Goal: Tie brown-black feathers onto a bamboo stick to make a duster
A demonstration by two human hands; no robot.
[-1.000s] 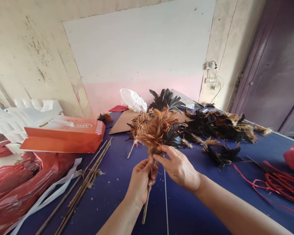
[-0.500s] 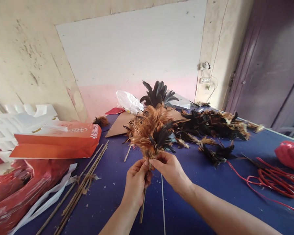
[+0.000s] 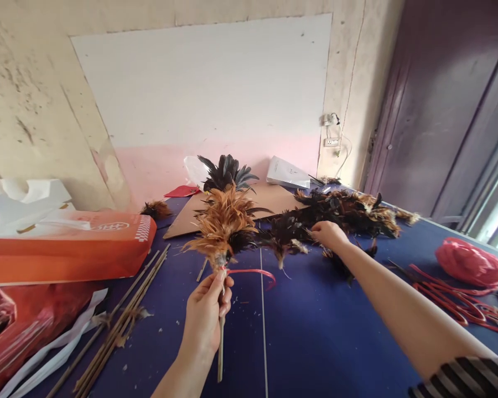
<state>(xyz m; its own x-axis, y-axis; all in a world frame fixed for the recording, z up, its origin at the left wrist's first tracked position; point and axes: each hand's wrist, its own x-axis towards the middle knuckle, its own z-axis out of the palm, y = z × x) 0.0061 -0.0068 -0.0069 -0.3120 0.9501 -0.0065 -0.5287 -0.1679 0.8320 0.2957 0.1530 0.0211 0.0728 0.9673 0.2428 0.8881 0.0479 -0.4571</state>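
My left hand (image 3: 205,312) is closed round a thin wooden stick (image 3: 220,354), just below a tuft of orange-brown and black feathers (image 3: 224,224) bound to its top. A red plastic strip (image 3: 253,272) curls out to the right from the binding. My right hand (image 3: 328,234) is stretched out to the heap of dark loose feathers (image 3: 340,213) on the blue table (image 3: 315,331). Its fingers curl down onto the feathers at the heap's near edge; whether they grip any is hidden.
A bundle of bare sticks (image 3: 120,326) lies at the left beside an orange paper bag (image 3: 66,249) and red plastic bags (image 3: 8,331). Red plastic strips (image 3: 460,298) and a red bag (image 3: 473,262) lie at the right. Cardboard (image 3: 269,196) lies at the back.
My right hand has left the feather tuft and reached out right to the loose feather heap. The left hand keeps the stick, and the red strip now hangs free.
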